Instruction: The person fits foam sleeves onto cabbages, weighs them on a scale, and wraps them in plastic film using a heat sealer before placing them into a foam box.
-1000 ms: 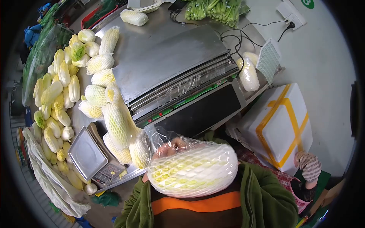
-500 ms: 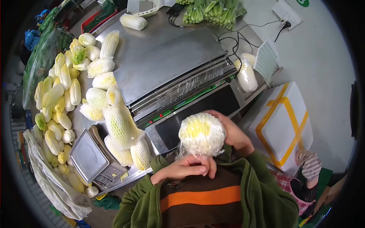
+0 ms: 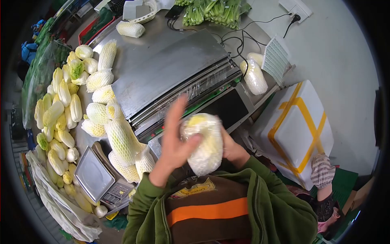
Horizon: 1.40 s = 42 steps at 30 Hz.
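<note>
In front of my chest is a napa cabbage [image 3: 205, 148] wrapped in clear plastic film, pale with a yellow patch. My right hand [image 3: 233, 149] grips it from the right side, its fingers partly hidden behind. On the other side, my left hand [image 3: 174, 142] is raised with fingers stretched out and blurred by motion, its thumb overlapping the cabbage's left edge. Just beyond is the film wrapping machine [image 3: 170, 73] with a steel top, rollers and stretched film along its front. Foam-netted cabbages [image 3: 120, 140] lie to its left.
Many bare cabbages [image 3: 57, 114] are heaped at the left beside a weighing scale [image 3: 94, 173]. Wrapped cabbages [image 3: 254, 77] lie right of the machine. A taped white foam box [image 3: 298, 126] stands at the right, with another person's gloved hand [image 3: 323, 171] on it. Bundled greens [image 3: 213, 14] are at the back.
My left hand has risen from under the cabbage to its left side, fingers now stretched out. The cabbage has turned and shifted slightly left and down in my right hand.
</note>
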Motion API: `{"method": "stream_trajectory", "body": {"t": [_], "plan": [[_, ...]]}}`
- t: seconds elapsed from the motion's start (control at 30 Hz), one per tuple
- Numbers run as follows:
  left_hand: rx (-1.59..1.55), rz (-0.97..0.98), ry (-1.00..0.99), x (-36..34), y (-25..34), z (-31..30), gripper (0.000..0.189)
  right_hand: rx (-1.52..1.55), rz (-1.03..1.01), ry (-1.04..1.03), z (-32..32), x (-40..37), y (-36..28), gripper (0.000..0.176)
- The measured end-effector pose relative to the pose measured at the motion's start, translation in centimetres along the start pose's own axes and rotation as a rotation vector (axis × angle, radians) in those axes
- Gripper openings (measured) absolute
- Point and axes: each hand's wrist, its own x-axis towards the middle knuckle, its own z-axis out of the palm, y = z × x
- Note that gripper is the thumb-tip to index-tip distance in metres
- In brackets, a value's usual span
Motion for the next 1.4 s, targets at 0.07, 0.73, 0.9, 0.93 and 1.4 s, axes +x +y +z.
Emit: {"method": "stream_trajectory", "body": {"t": [0.07, 0.73, 0.9, 0.93, 1.4], "plan": [[0.581, 0.168, -0.312, 0.1, 0.4, 0.8, 0.057, -0.192, -0.096, 0.152, 1.3, -0.2, 0.3, 0.062], [0.890, 0.637, -0.269, -0.5, 2.1, 3.7, 0.049, -0.241, -0.441, -0.072, 4.5, -3.0, -4.4, 0.081], [0.780, 0.511, -0.327, 4.1, 2.2, 5.7, 0.079, 0.059, -0.447, -0.086, 5.9, -1.2, -6.4, 0.077], [0.672, 0.491, -0.365, 5.6, 2.1, 5.9, 0.088, 0.200, -0.440, -0.111, 4.7, -0.3, -6.6, 0.073], [0.376, 0.149, 0.347, 9.5, -1.2, -7.0, 0.045, -1.663, -1.051, 0.973, -12.4, 14.1, -36.8, 0.099]]}}
